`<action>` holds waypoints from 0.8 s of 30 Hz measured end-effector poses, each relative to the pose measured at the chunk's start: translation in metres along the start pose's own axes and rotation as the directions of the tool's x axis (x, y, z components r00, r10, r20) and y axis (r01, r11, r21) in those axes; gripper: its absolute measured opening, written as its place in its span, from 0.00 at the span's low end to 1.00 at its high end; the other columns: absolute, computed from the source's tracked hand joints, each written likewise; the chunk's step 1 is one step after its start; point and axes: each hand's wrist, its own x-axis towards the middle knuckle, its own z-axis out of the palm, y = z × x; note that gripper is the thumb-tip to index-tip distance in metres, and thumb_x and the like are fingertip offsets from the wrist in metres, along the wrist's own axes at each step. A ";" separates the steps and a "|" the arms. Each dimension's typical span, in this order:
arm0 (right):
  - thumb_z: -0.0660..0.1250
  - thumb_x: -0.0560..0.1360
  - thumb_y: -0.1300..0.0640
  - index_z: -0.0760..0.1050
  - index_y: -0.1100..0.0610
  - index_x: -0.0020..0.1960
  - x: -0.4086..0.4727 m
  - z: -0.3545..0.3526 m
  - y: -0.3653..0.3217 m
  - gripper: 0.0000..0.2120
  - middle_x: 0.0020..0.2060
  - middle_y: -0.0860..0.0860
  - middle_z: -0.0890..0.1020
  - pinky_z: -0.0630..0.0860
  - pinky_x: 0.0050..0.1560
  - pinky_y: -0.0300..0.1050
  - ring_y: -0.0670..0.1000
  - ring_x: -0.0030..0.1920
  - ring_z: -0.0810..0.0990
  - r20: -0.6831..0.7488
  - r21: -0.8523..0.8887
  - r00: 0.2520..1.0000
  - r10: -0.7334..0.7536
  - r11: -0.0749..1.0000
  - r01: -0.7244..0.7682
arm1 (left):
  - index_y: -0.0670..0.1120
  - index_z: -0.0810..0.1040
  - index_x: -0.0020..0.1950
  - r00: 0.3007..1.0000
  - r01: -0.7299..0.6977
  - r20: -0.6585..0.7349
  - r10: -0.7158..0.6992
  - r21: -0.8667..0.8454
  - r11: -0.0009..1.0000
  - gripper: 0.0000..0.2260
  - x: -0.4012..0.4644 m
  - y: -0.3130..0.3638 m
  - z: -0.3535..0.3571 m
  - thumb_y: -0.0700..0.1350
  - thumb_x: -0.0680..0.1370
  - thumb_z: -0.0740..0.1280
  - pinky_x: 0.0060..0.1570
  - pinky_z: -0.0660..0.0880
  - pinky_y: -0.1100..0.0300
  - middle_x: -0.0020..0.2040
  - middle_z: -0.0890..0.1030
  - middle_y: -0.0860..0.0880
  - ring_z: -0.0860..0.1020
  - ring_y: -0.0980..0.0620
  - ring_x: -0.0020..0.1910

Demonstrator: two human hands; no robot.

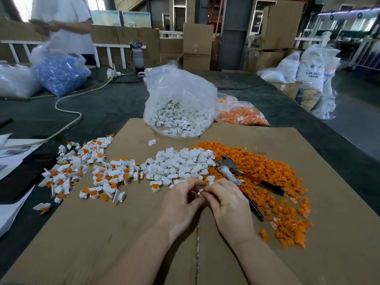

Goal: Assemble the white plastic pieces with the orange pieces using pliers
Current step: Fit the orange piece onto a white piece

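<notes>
Two hands, the left hand and the right hand, are seen. One pair of pliers is counted, with four clear bags: white pieces, orange pieces, blue pieces, and one at the left edge. Loose pieces are too many to count.

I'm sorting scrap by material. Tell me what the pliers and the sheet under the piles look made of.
Pliers: head looks like dull grey metal; handles dark with red, probably rubber or plastic sleeves.
Sheet: brown corrugated cardboard, matte, with a flap seam down the middle.
</notes>
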 end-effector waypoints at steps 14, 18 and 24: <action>0.72 0.71 0.64 0.80 0.60 0.41 0.001 0.000 -0.001 0.01 0.37 0.49 0.80 0.71 0.45 0.36 0.49 0.40 0.79 -0.070 0.029 0.995 0.070 0.997 -0.068 | 0.46 0.79 0.54 0.843 0.271 -0.527 -0.103 0.252 0.929 0.07 0.014 -0.024 -0.062 0.40 0.76 0.66 0.57 0.62 0.59 0.51 0.72 0.48 0.67 0.45 0.58; 0.73 0.70 0.64 0.80 0.60 0.40 0.001 0.001 0.000 0.02 0.36 0.49 0.80 0.72 0.45 0.35 0.49 0.39 0.79 -0.090 0.000 0.994 0.070 0.998 -0.070 | 0.49 0.80 0.55 0.815 0.437 -0.557 -0.162 0.406 0.803 0.09 0.018 -0.035 -0.079 0.41 0.77 0.65 0.61 0.63 0.48 0.59 0.73 0.45 0.65 0.44 0.62; 0.74 0.67 0.69 0.80 0.61 0.39 0.000 0.003 0.003 0.05 0.35 0.52 0.80 0.79 0.41 0.48 0.53 0.38 0.80 -0.077 -0.081 0.993 0.095 0.992 -0.101 | 0.55 0.75 0.62 0.838 0.476 -0.506 -0.203 0.498 0.725 0.20 0.022 -0.034 -0.080 0.35 0.75 0.62 0.66 0.54 0.47 0.68 0.67 0.50 0.57 0.46 0.69</action>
